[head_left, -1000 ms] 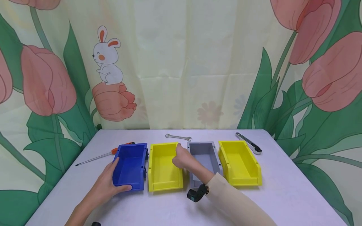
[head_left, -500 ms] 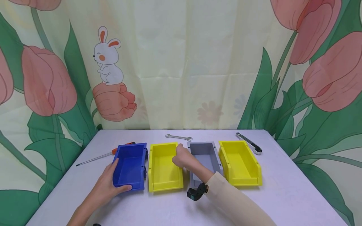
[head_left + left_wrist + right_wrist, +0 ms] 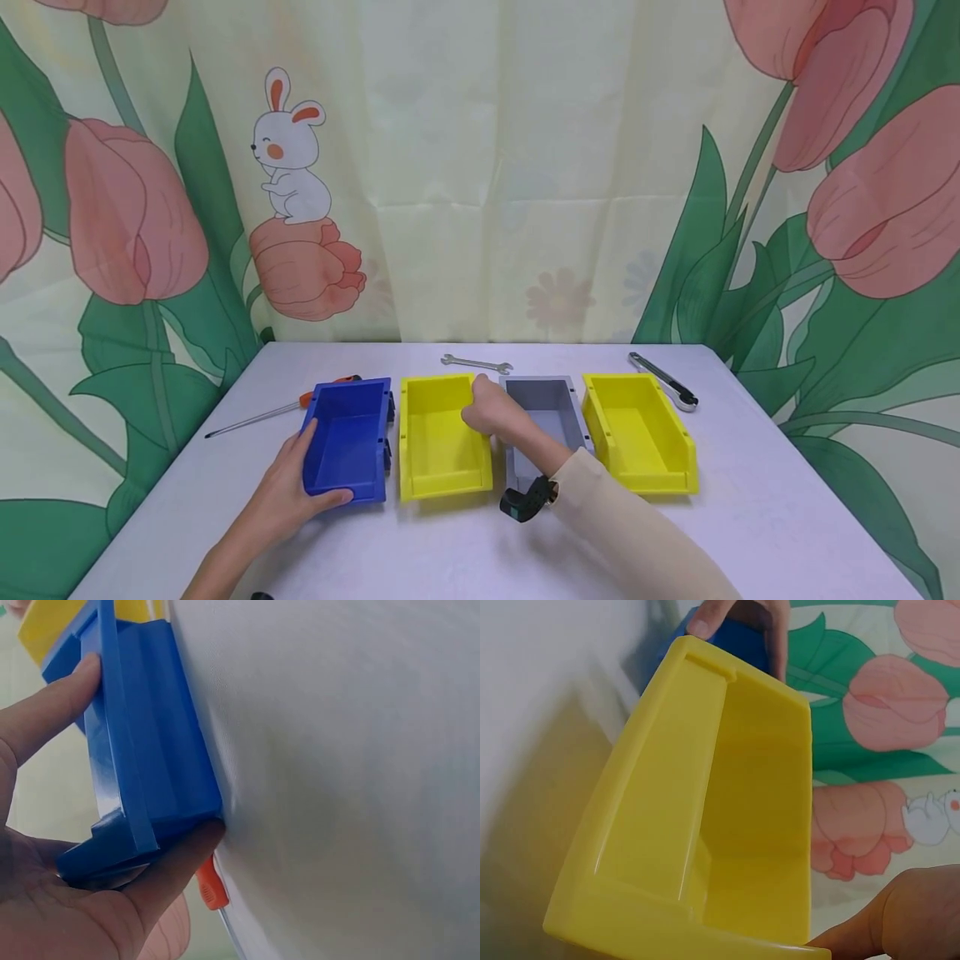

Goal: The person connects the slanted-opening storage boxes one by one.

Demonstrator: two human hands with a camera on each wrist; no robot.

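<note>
Left hand (image 3: 281, 496), thumb spread from fingers, clamps one blue bin (image 3: 348, 442); only the left wrist view shows a fingertip (image 3: 212, 831) at its base. Right hand (image 3: 497, 410), curled, grips one yellow bin (image 3: 444, 437) by its right side. Rightward stand one gray bin (image 3: 542, 410) and a second yellow bin (image 3: 637, 425); farther lie three tools (image 3: 477, 363).

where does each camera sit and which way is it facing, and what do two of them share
Head: worn on the head, faces forward and down over the table; left hand, right hand and a sleeve show.
Left wrist: on that wrist, faces the blue bin; part of the left hand shows.
Right wrist: on that wrist, faces the left yellow bin; both hands show in part.
Shared: both wrist views show the blue bin.
</note>
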